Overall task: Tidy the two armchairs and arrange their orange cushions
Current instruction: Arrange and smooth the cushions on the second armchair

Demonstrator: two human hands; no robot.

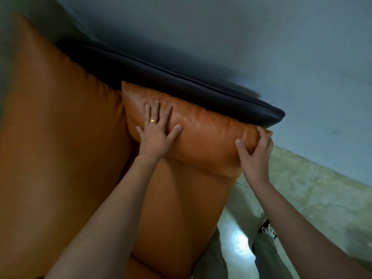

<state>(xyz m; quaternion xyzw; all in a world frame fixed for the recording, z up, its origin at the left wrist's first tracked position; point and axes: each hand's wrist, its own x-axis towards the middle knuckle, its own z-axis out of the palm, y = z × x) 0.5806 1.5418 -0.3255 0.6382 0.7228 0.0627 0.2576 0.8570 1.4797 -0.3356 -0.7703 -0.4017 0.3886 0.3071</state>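
Cushion, small and orange, lies along the armchair's dark padded edge, above an orange panel and beside a bigger orange cushion. Left hand presses flat on its left part, fingers straight and spread, ring on one. Right hand grips its right end, thumb in front, fingers curled behind. Pale floor at right.

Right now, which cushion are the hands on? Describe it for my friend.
Find the armchair's dark padded rim. Just below it lies the small orange cushion, left hand flat on it, right hand gripping its end. It is much smaller than the big orange cushion beside it.
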